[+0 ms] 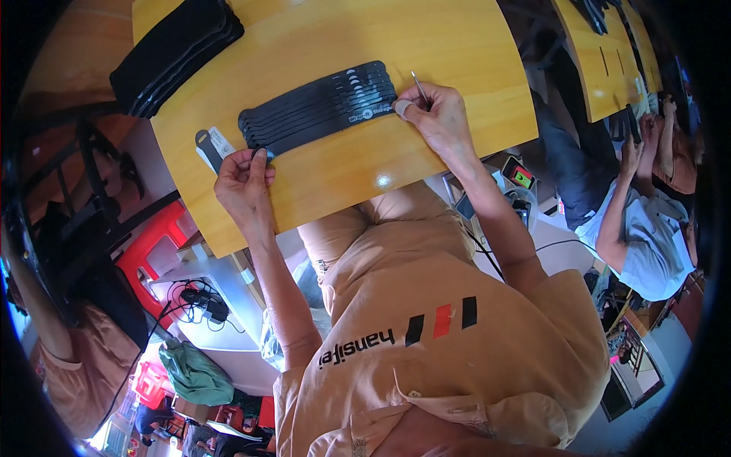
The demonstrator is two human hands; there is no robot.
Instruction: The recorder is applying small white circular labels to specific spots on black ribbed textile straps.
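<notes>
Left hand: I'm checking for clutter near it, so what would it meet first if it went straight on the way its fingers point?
Probably the left hand would meet the end of the black strap bundle it already pinches; depth is unclear.

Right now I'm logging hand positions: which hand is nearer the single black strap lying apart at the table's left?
Left. The left hand pinches the fanned strap bundle right beside the single black strap; the right hand rests at the bundle's far end.

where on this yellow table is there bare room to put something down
Bare wood on the yellow wooden table beyond the fanned row of black straps, and near its front edge between the left hand and right hand. The far-left corner is crowded by a black stack.
</notes>
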